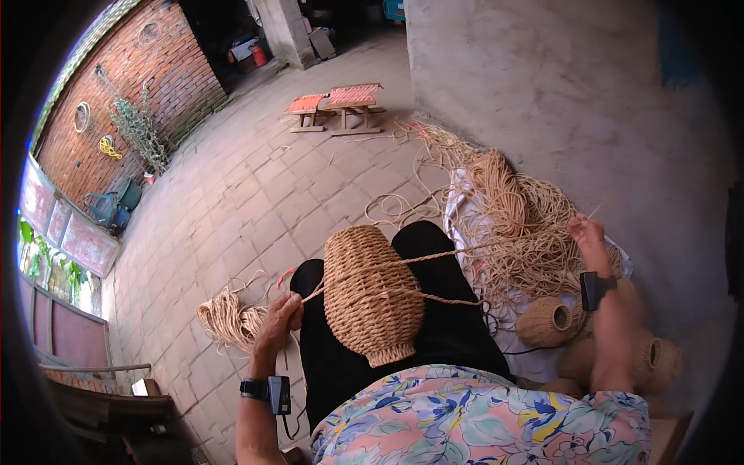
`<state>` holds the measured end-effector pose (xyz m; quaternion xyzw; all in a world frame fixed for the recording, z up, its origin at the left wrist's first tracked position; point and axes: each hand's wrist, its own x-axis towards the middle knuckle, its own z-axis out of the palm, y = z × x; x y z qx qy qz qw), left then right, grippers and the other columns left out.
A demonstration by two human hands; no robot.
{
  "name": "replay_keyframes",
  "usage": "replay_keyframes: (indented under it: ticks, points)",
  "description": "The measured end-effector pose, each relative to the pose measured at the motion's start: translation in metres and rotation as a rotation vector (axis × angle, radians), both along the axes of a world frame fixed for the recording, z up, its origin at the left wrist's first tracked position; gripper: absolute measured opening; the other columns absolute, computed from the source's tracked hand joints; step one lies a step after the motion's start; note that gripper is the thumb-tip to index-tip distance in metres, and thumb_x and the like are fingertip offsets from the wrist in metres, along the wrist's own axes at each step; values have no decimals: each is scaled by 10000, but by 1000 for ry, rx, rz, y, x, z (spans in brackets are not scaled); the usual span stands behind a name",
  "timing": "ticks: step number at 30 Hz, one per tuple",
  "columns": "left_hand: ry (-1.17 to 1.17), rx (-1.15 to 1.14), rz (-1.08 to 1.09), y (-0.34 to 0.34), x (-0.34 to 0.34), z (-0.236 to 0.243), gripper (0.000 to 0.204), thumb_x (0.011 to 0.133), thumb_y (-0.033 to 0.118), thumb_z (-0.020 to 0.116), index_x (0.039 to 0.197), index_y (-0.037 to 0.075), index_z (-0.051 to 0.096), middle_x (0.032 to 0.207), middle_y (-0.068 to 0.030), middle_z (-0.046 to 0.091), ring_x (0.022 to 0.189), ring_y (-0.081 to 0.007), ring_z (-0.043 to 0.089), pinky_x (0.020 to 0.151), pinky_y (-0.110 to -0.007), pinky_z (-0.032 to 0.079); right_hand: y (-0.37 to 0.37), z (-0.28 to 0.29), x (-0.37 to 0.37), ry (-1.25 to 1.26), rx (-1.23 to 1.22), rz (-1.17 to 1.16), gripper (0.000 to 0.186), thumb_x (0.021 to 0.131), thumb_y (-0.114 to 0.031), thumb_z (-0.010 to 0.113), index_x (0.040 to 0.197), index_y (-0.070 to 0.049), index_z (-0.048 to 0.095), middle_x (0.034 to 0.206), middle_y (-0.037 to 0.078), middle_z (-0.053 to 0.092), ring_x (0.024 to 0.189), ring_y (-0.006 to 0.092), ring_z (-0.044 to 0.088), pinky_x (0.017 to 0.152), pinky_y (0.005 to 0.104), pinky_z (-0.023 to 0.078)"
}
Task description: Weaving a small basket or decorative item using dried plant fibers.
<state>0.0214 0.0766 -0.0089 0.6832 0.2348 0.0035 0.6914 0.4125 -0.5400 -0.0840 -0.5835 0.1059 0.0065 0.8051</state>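
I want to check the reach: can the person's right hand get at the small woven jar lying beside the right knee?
Probably yes. The right hand is stretched out over the straw pile, pulling a twisted strand, and the small woven jar lies just under that forearm with nothing covering it. The hand would first have to let the strand go.

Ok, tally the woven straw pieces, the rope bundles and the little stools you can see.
Large woven basket on the lap: 1
Small woven vessels by the right hand: 2 clear; others behind the arm cannot be counted
Rope bundles: 2, one by the left hand
Stools: 2
Total: 7
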Motion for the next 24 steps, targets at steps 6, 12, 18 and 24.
replay_keyframes:
  ticks: [6,12,18,24]
  points:
    - [-31,36,-41,-1,10,-10,319,975,351,528,769,109,491,641,51,410,538,-71,372,501,-232,304,-80,-22,35,23,336,218,263,895,-65,484,1135,36,521,866,106,586,712,232,580,645,348,514]
    - [-49,237,253,4,-6,7,421,914,333,615,1232,75,523,1056,-102,588,913,-161,572,717,-287,482,-60,76,46,-173,-1448,-709,296,958,-299,500,1140,-93,609,994,178,678,853,372,655,684,454,508]
    - [-126,227,147,-2,44,1,413,892,300,624,1222,61,555,1143,-127,605,982,-189,560,804,-341,465,-75,54,56,-758,-1033,-195,282,858,-152,590,1123,-57,612,984,173,674,882,304,650,783,406,504]
    - [-113,430,35,-12,105,35,439,914,311,601,1270,65,530,1236,-152,568,1081,-236,575,858,-367,481,266,84,-137,-306,-403,811,222,861,-117,592,1035,14,634,945,83,675,761,119,646,629,244,530]
